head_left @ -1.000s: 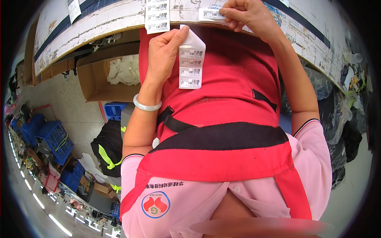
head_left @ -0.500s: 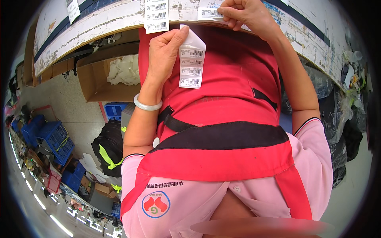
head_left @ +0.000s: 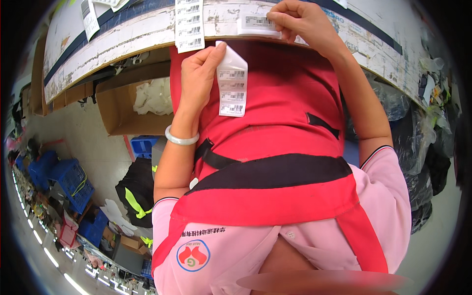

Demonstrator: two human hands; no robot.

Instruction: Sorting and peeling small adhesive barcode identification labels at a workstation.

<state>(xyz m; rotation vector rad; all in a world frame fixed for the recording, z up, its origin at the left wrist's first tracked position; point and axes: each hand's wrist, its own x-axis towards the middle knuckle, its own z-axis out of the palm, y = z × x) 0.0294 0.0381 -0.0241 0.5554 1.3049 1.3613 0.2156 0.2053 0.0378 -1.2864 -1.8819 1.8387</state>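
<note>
Where I'm standing, the biggest thing in view is a scuffed white worktable (head_left: pixel 142 34), with the person in the red apron (head_left: pixel 285 98) right up against its edge. Off to the right sag clear plastic bags (head_left: pixel 410 137); something dark shows among them, but I can't tell what. Below the table on the left, an open cardboard box (head_left: pixel 113 113) holds crumpled pale material (head_left: pixel 153 96); near it on the floor is a small blue bin (head_left: pixel 143 146), and further off a slotted blue crate (head_left: pixel 73 191), its contents too unclear to name. The left hand (head_left: pixel 199 73) pinches a folded strip of barcode labels (head_left: pixel 232 91) at its top between thumb and fingers, so it hangs before the apron. Just beside, a second label strip (head_left: pixel 190 29) lies on the table, its end past the edge. The right hand (head_left: pixel 302 27) has thumb and forefinger pinched on the right end of a white barcode label (head_left: pixel 253 22) on the tabletop. I'd judge the step to be sorting or placing labels; the next move would call for a light, exact fingertip grip and a steady left hand.
</note>
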